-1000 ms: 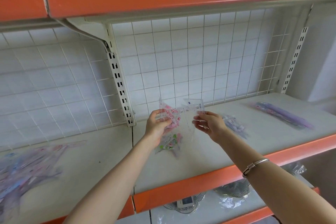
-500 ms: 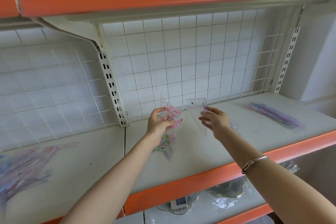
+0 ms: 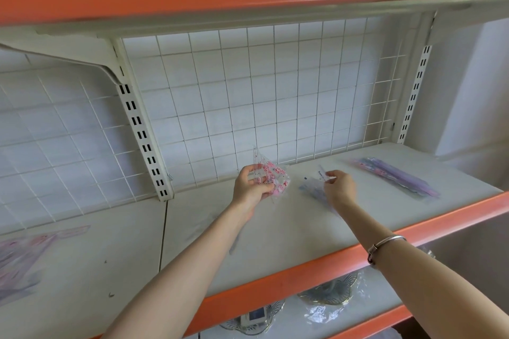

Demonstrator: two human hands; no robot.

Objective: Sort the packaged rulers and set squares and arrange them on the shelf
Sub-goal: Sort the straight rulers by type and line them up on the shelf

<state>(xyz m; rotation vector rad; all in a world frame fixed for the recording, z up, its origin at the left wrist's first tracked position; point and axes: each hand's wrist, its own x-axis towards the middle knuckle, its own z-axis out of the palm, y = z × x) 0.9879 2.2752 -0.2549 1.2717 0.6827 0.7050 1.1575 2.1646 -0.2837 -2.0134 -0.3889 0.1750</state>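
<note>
Shelf (image 3: pixel 275 242): white board with an orange front lip and a wire grid behind. It holds only a few groups, so the sorting looks to be at an early to middle stage.

Left heap (image 3: pixel 24 253): a loose, blurred spread of pink and purple packets at the far left end of the shelf. They overlap at odd angles and I judge them not yet sorted, so most of the work is left here.

Ruler stack (image 3: pixel 396 179): long purple and pink packaged rulers at the far right, lying together in one slanted bundle. This group looks done.

Left hand (image 3: pixel 250 187): raised above the middle of the shelf, with fingers and thumb curled round a set square packet (image 3: pixel 271 176), which is not yet placed.

Right hand (image 3: pixel 340 187): just right of the left hand and apart from it. Its fingertips seem to pinch the top edge of a blue-printed packet (image 3: pixel 314 184) low over the board.

Set square packet: a clear triangular sleeve dotted with pink and red print, held upright with its point upward, clear of the shelf.

Blue-printed packet: clear and glossy with faint blue markings, slanting towards the near edge. I cannot tell whether it touches the shelf, though it may start a middle group.
</note>
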